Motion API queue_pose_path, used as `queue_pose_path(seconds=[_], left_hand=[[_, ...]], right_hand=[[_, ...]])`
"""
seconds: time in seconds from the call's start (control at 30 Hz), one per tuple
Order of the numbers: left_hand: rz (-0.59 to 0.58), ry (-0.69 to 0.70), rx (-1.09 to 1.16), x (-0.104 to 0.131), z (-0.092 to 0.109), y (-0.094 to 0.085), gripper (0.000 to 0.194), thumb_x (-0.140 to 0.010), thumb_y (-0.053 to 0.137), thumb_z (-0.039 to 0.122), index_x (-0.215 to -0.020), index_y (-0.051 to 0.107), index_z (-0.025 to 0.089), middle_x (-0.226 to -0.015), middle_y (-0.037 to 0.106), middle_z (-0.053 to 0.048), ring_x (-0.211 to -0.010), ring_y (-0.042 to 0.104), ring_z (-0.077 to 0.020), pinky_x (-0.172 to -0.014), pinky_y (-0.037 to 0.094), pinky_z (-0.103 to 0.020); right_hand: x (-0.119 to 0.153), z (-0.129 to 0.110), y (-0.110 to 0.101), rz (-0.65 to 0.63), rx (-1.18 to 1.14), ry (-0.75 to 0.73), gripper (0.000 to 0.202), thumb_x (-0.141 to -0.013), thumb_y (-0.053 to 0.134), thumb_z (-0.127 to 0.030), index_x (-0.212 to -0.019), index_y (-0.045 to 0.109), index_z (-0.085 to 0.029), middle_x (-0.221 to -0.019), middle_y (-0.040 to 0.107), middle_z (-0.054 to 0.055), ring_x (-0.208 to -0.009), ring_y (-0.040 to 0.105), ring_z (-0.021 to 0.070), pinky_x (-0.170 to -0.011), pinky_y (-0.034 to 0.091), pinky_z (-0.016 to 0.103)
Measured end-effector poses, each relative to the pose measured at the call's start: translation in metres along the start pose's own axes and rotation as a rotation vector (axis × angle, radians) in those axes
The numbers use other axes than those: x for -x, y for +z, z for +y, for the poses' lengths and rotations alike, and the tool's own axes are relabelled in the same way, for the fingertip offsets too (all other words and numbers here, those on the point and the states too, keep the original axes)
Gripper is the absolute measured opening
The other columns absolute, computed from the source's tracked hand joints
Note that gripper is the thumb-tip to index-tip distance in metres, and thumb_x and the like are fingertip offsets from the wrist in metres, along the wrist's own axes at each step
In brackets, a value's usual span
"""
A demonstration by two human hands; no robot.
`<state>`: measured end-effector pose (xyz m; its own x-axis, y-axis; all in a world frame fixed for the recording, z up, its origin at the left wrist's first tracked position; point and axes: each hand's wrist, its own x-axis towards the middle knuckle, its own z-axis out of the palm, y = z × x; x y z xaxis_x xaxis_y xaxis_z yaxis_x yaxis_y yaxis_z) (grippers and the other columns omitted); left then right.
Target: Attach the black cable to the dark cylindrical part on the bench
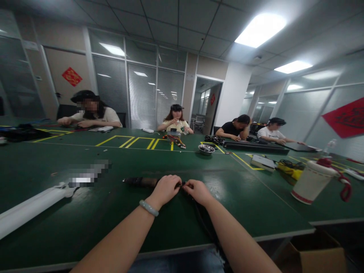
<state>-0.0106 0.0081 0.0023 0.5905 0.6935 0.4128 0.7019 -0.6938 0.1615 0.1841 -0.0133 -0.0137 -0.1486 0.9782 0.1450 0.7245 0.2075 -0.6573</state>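
A dark tool with a cylindrical body and a small metal tip (139, 182) lies on the green table (113, 216), pointing left. My left hand (168, 188) is closed at the tool's right end, with its fingertips on something small and dark. Close beside it, my right hand (198, 190) is pinched at the same spot; what its fingers hold is too small to make out. A black cable (202, 220) runs from near my hands under my right forearm toward the table's front edge. A bracelet (149, 208) is on my left wrist.
A metal bowl (206, 149) stands beyond my hands, with coloured wires (178, 141) left of it. At right are a cream cup (313, 182), a yellow bundle (290, 170) and a flat box (263, 163). A white arm (34, 208) reaches in from the left. Several people sit opposite.
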Motion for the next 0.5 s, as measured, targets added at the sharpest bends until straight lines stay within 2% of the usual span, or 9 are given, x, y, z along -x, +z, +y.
queue_pose_path(seconds=[0.1, 0.33, 0.5], left_hand=[[0.017, 0.013, 0.005, 0.0012, -0.0003, 0.0009, 0.013, -0.086, 0.055, 0.018, -0.097, 0.060, 0.022, -0.101, 0.065, -0.003, -0.095, 0.059, -0.0191, -0.084, 0.043, -0.033], [0.006, -0.010, -0.033, -0.0020, 0.0015, 0.0015, 0.009, -0.086, 0.057, 0.022, -0.094, 0.059, 0.022, -0.097, 0.065, -0.003, -0.091, 0.059, -0.0199, -0.081, 0.043, -0.033], [0.003, 0.001, -0.020, -0.0041, 0.0002, 0.0019, 0.008, -0.086, 0.057, 0.022, -0.094, 0.060, 0.023, -0.096, 0.065, -0.002, -0.090, 0.059, -0.0195, -0.081, 0.041, -0.032]], right_hand=[[-0.0003, -0.0001, 0.0006, -0.004, 0.011, -0.002, 0.022, -0.090, 0.057, -0.039, -0.091, 0.068, -0.021, -0.070, 0.067, -0.001, -0.058, 0.057, 0.0104, -0.055, 0.038, 0.020], [-0.0026, 0.0039, 0.0062, 0.060, 0.098, -0.002, 0.020, -0.086, 0.062, -0.040, -0.094, 0.068, -0.022, -0.071, 0.064, -0.002, -0.059, 0.055, 0.0105, -0.051, 0.032, 0.020], [-0.0046, 0.0018, 0.0071, 0.069, 0.133, 0.014, 0.020, -0.086, 0.062, -0.041, -0.093, 0.068, -0.023, -0.074, 0.065, -0.001, -0.064, 0.056, 0.0114, -0.053, 0.033, 0.021]])
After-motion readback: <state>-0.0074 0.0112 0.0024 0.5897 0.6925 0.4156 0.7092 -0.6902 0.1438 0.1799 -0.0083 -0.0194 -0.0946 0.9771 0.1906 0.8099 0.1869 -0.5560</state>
